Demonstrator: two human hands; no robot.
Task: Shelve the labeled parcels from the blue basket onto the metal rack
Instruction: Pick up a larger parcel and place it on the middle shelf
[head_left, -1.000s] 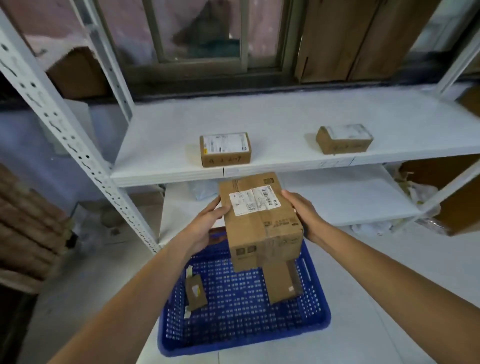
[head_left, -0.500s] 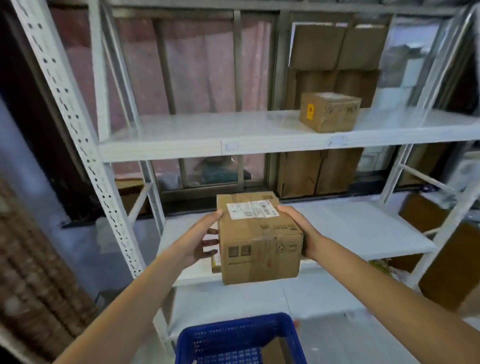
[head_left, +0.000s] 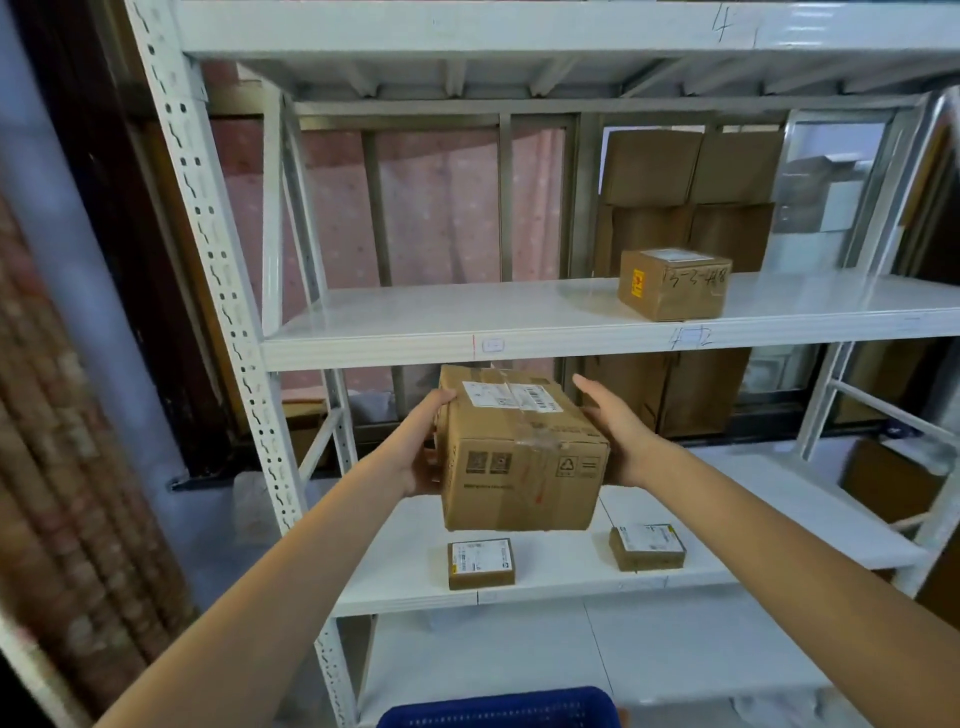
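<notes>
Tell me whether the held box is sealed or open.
Sealed: the box has its top flaps flat under clear tape and a label, gripped between left hand and right hand.

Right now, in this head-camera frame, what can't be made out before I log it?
- Blue basket: cut off by the bottom edge, so its contents are unseen.
- Held parcel: label print too small to read; its underside is out of view.
- Left hand and right hand: some fingers hidden behind the parcel.
- Shelf-edge markings: too faint to read.
- Two small parcels: labels illegible.
</notes>
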